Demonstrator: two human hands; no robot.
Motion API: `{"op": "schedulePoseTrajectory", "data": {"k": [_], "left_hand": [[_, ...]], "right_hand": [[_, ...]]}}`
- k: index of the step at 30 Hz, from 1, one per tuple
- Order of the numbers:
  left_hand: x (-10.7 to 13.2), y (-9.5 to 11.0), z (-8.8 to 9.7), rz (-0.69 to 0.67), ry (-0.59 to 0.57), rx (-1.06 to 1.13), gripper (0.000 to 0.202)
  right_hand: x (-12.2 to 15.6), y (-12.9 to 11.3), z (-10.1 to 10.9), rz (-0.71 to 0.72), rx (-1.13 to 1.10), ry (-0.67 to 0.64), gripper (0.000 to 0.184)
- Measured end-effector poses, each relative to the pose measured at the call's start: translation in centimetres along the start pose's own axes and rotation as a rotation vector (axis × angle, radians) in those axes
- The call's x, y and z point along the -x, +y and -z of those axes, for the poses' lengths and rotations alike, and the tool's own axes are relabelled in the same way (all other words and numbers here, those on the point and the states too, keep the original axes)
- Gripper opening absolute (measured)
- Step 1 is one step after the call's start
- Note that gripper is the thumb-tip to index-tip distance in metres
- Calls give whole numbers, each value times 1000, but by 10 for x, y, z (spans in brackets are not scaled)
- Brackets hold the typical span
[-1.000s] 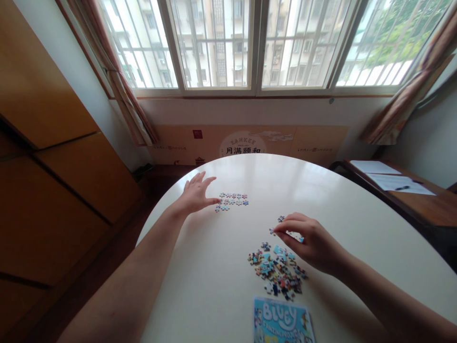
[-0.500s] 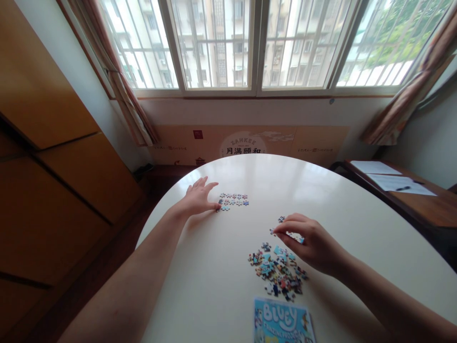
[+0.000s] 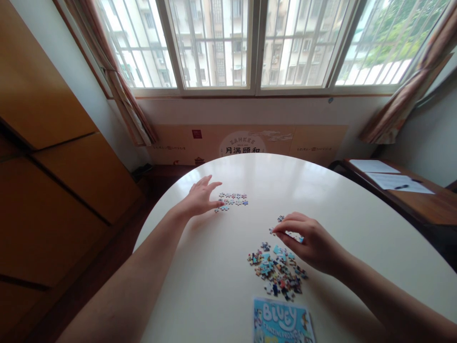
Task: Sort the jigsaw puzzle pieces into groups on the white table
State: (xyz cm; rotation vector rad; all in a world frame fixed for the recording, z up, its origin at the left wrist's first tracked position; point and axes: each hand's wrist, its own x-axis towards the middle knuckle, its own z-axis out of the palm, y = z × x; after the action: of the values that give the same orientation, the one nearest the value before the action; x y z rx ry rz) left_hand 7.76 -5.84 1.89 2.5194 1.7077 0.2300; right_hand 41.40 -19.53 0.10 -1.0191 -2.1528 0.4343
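Observation:
My left hand [image 3: 202,197] is stretched over the left part of the table, fingers spread and thumb pointing right, with nothing held. By its thumb lie small jigsaw pieces in short rows [image 3: 233,202], the lowest row shorter than the others. My right hand [image 3: 303,238] is closed in a pinch above the table. At its fingertips shows a small jigsaw piece [image 3: 271,231]; the fingers partly cover it. Further jigsaw pieces [image 3: 296,236] lie partly hidden beneath this hand. Just below it spreads a loose, multicoloured pile of jigsaw pieces [image 3: 282,274].
A blue box or booklet reading "Bluey" [image 3: 283,319] lies at the near side of the round white table [image 3: 200,286]. On the right, a brown desk [image 3: 442,202] carries papers [image 3: 400,183]. Wooden cabinets [image 3: 67,176] stand at left, a barred window ahead.
My left hand has shifted slightly right and its thumb has lifted off the lower-left pieces, uncovering more of them. My right hand keeps its pinch in nearly the same place.

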Motion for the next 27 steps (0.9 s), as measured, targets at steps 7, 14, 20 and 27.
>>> {"op": "schedulePoseTrajectory", "data": {"k": [7,14,20,27], "left_hand": [[-2,17,-8,4,2,-45,78],[-6,13,-13,1,25,-25,79],[-8,4,-20,-13,43,3,84],[-11,1,-21,-12,27,-2,86]], "right_hand": [[-1,-2,0,-2,-7,-4,16],[0,-3,1,-9,0,-12,16],[-1,-3,1,-3,5,-18,15],[-1,-1,1,8,9,-10,15]]}}
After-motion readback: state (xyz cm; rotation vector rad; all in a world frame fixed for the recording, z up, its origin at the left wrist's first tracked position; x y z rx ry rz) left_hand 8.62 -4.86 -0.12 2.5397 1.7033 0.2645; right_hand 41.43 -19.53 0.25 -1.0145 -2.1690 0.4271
